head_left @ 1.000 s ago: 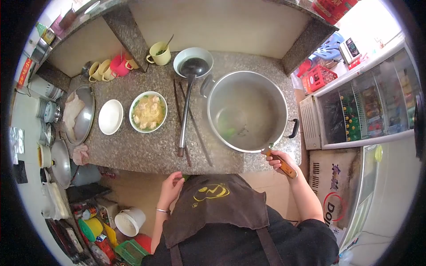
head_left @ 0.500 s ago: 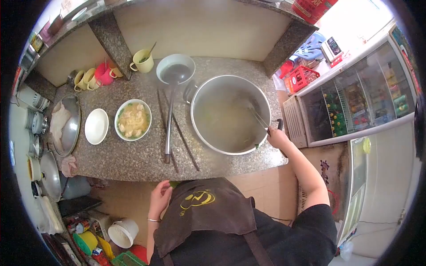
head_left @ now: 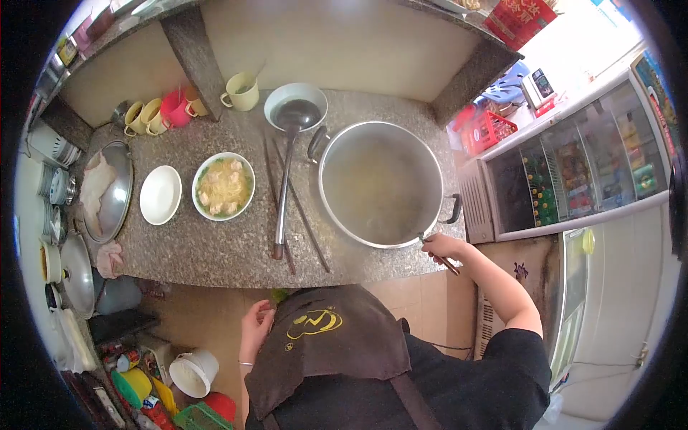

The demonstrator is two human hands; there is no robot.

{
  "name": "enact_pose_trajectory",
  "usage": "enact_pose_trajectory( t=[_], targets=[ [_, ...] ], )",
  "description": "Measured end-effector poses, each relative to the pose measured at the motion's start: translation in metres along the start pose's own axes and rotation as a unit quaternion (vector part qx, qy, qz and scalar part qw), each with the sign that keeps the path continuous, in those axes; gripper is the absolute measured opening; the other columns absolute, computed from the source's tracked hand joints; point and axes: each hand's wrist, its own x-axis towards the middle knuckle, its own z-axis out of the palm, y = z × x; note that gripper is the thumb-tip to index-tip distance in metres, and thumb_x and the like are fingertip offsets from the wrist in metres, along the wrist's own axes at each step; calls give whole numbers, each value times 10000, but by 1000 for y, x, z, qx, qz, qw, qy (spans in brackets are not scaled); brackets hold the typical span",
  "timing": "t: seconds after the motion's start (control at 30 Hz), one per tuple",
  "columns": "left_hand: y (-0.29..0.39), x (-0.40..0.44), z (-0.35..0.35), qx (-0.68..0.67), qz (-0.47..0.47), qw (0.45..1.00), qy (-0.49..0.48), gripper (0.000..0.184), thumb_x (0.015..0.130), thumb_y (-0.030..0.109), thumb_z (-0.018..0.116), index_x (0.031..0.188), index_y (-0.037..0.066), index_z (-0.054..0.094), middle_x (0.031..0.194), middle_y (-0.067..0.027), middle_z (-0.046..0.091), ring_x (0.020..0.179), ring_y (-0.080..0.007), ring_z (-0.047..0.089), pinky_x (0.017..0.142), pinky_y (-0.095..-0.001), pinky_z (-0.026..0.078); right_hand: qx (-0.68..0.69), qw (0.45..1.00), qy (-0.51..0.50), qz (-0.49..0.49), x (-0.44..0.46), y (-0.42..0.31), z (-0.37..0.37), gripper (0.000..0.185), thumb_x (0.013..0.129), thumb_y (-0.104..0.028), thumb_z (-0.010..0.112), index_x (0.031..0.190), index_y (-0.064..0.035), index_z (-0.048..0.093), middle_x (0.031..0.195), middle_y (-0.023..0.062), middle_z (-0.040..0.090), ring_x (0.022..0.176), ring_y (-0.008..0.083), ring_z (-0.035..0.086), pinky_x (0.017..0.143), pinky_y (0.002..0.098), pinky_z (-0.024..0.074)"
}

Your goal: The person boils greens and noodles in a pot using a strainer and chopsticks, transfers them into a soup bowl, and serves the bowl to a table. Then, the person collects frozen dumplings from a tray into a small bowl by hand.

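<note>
My right hand (head_left: 443, 247) is closed around a long thin utensil (head_left: 450, 266) at the near right rim of a big metal pot (head_left: 328, 204). The utensil's brown end sticks out below my fist, and its other end is hidden at the pot. Steamy, cloudy liquid fills the pot. Below the counter edge, my left hand (head_left: 256, 324) hangs beside the brown apron (head_left: 358, 340), fingers loosely curled and holding nothing I can see. Left of the pot are a ladle (head_left: 284, 190) resting in a grey bowl (head_left: 296, 92), chopsticks (head_left: 312, 236) and a bowl of noodle soup (head_left: 250, 202).
A white bowl (head_left: 160, 195) and a metal lid (head_left: 118, 208) with a cloth lie to the left. Several mugs (head_left: 153, 117) line the back. A glass-front fridge (head_left: 494, 231) stands on the right. Buckets (head_left: 193, 374) sit below the counter.
My right hand has drawn back toward the counter's front edge, and the utensil has been pulled back from the middle of the pot. The left hand stays low beside the apron. The view has shifted slightly.
</note>
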Motion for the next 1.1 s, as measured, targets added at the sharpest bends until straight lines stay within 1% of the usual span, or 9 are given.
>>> enact_pose_trajectory(
  t=[0.2,0.3,0.4,0.5,0.67,0.73,0.93,1.03,1.1],
  targets=[
    [-15,10,-12,-26,15,1000,6,322,846,131,632,1140,20,560,1008,-102,634,854,-149,612,751,-278,492,219,972,-80,29,-14,1,7,162,877,-197,526,766,-86,485,661,17,500,477,72,419,414,229,379],
    [-24,16,-19,-52,25,998,-3,324,843,136,635,1141,29,565,1013,-107,635,859,-155,613,754,-280,493,304,945,-122,24,-33,-1,5,155,900,-214,497,882,-61,520,694,13,494,470,53,396,402,199,363],
    [-16,19,-26,-43,35,998,-5,325,840,135,637,1139,30,567,1002,-114,645,848,-160,621,742,-282,497,502,844,-188,-2,-50,2,16,350,928,-213,444,1202,6,436,755,13,459,477,15,377,389,126,349],
    [-3,22,-30,36,43,998,-18,327,833,128,639,1136,28,569,992,-128,654,842,-168,633,732,-289,503,613,746,-252,-60,-45,12,31,448,930,-214,440,1272,61,351,789,22,425,487,23,386,403,127,394],
    [-13,37,-38,10,75,996,-50,326,833,153,636,1130,32,576,983,-149,658,833,-195,650,733,-301,509,693,665,-248,-124,-43,5,46,329,925,-194,466,1148,46,428,791,52,451,502,48,417,391,150,403],
    [-7,36,-44,27,87,995,-50,328,831,161,638,1127,33,579,979,-147,659,821,-194,650,729,-300,509,728,630,-228,-147,-39,5,48,463,940,-195,426,1287,89,311,807,53,433,531,51,424,430,161,420],
    [-2,36,-60,74,78,993,-43,333,820,176,649,1115,35,588,967,-133,661,790,-183,645,722,-298,508,777,533,-252,-222,-48,-5,56,466,948,-172,403,1313,88,274,821,69,434,538,75,441,459,195,440],
    [-7,37,-64,77,79,993,-49,332,820,178,649,1112,33,589,961,-133,662,792,-186,645,728,-301,507,812,417,-307,-270,-56,-9,68,480,948,-163,394,1331,87,250,843,66,424,524,78,437,473,221,435],
    [-11,39,-67,74,79,993,-55,332,821,178,649,1112,30,588,960,-136,663,801,-191,648,735,-304,507,813,407,-301,-288,-54,-9,78,480,945,-170,410,1326,80,259,839,67,433,527,72,436,461,206,430]
  ],
)
